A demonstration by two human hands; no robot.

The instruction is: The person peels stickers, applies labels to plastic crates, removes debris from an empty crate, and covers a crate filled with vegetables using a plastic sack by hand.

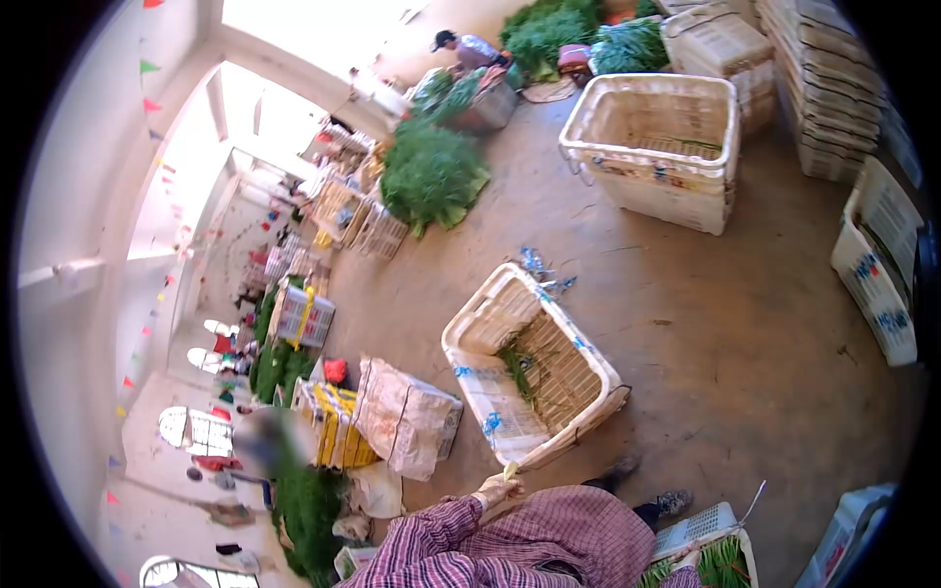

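Head view, and from where I'm standing the white basket point(569, 365) sits on the floor, open side up, long axis running away from the person. Left hand point(498, 489) is way closer, right at the basket's near corner, fingers looking curled onto the rim. Right hand point(689, 561) is off to the right of the basket's near end, beside a crate point(726, 514) of greens. Can't tell if it's gripping anything; frame edge cuts it off, plus half that crate. Also can't make out the pale bit point(510, 470) by the left fingertips.
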